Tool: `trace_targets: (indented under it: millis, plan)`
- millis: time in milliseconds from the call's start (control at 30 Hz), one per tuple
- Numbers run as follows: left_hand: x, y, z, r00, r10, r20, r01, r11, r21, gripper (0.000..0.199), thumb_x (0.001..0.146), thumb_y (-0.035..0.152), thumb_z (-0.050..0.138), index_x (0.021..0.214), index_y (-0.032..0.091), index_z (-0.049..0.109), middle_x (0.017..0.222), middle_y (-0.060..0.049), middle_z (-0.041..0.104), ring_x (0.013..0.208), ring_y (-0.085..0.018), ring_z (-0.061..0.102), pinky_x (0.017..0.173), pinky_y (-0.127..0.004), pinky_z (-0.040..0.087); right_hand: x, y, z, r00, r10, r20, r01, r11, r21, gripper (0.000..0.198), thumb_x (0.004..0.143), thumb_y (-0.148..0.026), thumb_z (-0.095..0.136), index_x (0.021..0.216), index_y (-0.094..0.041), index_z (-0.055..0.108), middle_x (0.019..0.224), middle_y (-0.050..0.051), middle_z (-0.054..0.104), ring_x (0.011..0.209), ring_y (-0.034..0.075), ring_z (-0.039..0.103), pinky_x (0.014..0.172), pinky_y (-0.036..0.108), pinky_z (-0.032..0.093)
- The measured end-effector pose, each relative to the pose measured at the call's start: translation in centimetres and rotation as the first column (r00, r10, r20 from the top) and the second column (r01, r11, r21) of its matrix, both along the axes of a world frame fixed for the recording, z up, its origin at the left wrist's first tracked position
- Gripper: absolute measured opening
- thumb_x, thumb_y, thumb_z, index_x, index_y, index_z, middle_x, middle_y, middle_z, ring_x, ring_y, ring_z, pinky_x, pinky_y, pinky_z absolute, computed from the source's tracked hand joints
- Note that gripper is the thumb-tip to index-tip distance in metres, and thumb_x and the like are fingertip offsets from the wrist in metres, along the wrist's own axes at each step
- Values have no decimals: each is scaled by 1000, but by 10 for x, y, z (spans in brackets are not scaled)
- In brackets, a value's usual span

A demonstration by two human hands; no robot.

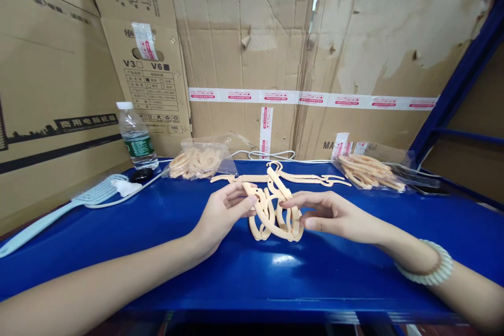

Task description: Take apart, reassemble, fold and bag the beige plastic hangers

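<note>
Several peach plastic pieces, which look like parts of folding clothes hangers, are bunched at the middle of the blue table. From the left, my left hand pinches one curved hanger piece by its upper end, between thumb and fingers. On the other side, my right hand has its fingertips closed around the right part of the same bunch. Which pieces are joined together I cannot tell. Just behind lies an unfolded peach hanger with its hook pointing away from me.
Clear bags of similar peach parts lie at back left and back right. A water bottle, a pale blue hairbrush and a white cable are at left. A dark phone lies far right. Cardboard walls the back.
</note>
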State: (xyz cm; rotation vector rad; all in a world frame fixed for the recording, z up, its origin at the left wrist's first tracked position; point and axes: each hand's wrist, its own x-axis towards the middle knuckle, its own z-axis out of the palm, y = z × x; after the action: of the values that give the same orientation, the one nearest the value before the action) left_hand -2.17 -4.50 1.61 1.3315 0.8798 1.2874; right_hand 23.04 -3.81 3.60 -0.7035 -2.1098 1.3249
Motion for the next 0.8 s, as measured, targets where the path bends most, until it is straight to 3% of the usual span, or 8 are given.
trace_targets:
  millis: [133,267,400,533,800]
  plan:
    - [0,-3,2,998,1,67,-5,999,51,40,71,25,79,107,18,63,104,-6,69,96,-21,65,83,-31,55,1,-1,0,1000,6,-27,-7,1000,-24,47,86,-35,69,131,-24,57,138,10,53,120,25,55,97,41,50]
    - [-2,-5,2,998,-27,61,19,991,133,29,74,19,76,99,19,61,108,-4,66,102,-19,63,93,-31,51,1,-1,-2,997,12,-70,-17,997,-72,51,86,-32,70,134,-24,53,137,11,54,113,24,60,95,40,51]
    - [-3,-7,0,989,-146,-13,145,970,196,27,77,18,73,103,20,64,119,-8,62,118,-25,57,98,-35,50,0,-2,-3,993,36,-115,-49,992,-117,56,85,-31,72,136,-25,51,141,11,49,101,22,65,88,39,55]
    - [-2,-10,1,956,-287,-59,293,941,167,37,78,19,72,114,20,63,121,-10,64,116,-28,60,99,-41,50,0,-2,-2,992,59,-111,-71,992,-104,58,84,-33,73,137,-26,50,143,11,46,97,21,67,88,39,56]
    - [-7,-12,5,950,-285,-123,303,938,168,33,82,20,66,114,22,65,127,-9,60,111,-26,62,103,-45,46,0,-4,2,999,-12,-38,12,1000,-15,52,88,-35,67,137,-28,50,142,9,48,117,25,58,96,41,51]
